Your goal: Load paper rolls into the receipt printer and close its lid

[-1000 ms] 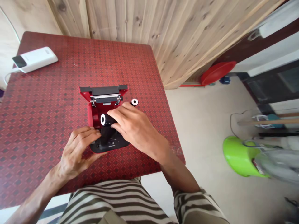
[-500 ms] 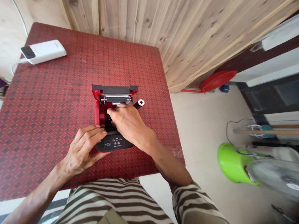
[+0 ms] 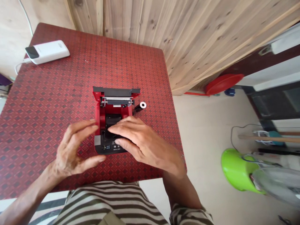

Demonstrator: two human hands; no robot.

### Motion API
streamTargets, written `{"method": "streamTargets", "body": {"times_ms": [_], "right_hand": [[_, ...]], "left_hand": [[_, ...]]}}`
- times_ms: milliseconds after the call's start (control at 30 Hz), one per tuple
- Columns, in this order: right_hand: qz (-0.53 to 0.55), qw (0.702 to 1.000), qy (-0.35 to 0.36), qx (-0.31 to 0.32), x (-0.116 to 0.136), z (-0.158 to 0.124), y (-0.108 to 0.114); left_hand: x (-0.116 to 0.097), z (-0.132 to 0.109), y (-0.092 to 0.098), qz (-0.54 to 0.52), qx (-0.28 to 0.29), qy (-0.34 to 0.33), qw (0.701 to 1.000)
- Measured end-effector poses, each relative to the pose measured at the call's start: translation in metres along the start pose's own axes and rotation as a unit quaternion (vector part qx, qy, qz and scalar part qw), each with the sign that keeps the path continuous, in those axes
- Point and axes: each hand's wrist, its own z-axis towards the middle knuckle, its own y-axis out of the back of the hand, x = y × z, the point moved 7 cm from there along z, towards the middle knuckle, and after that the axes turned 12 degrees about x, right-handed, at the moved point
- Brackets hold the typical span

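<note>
A small red and black printer (image 3: 101, 149) stands on the table with its lid (image 3: 117, 92) raised at the back. Inside its red bay is a dark cylindrical part (image 3: 112, 119). My right hand (image 3: 151, 145) lies over the printer's right side, fingers stretched across the bay and the front panel; it appears to hold nothing. At the printer's left edge, my left hand (image 3: 70, 151) is open, thumb and fingers apart, with nothing in it. A narrow black roll with a white end (image 3: 142, 106) rests on the table just right of the printer.
The red patterned table (image 3: 70, 84) stands against a plank wall (image 3: 182, 34). A white power bank (image 3: 50, 51) with a cable lies at its far left corner. On the floor to the right are a green bucket (image 3: 234, 170) and a red basin (image 3: 225, 83).
My right hand has drawn back from deep in the bay toward the front right, baring the dark part. My left hand has let go of the printer's front left corner and opened.
</note>
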Motion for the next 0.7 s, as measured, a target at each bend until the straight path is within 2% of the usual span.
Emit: {"method": "streamTargets", "body": {"times_ms": [167,267,333,433,600,700], "right_hand": [[-0.073,0.992,0.0,-0.099,0.0,-0.011,-0.008],[-0.134,0.976,-0.005,-0.171,0.003,-0.015,-0.01],[-0.172,0.962,-0.009,-0.212,0.006,-0.02,-0.012],[-0.19,0.951,-0.004,-0.244,0.011,-0.027,-0.016],[-0.208,0.942,-0.002,-0.264,0.016,-0.036,-0.026],[-0.218,0.937,-0.007,-0.274,0.018,-0.038,-0.03]], "left_hand": [[0.013,0.046,0.029,0.069,-0.035,-0.001,0.997],[0.02,0.079,0.026,0.064,0.003,-0.01,0.998],[0.02,0.09,0.018,0.04,0.039,-0.019,0.998],[0.013,0.083,0.01,0.009,0.045,-0.017,0.999],[-0.012,0.036,-0.005,0.037,0.051,-0.072,0.995],[-0.02,0.017,-0.016,0.068,0.055,-0.094,0.992]]}}
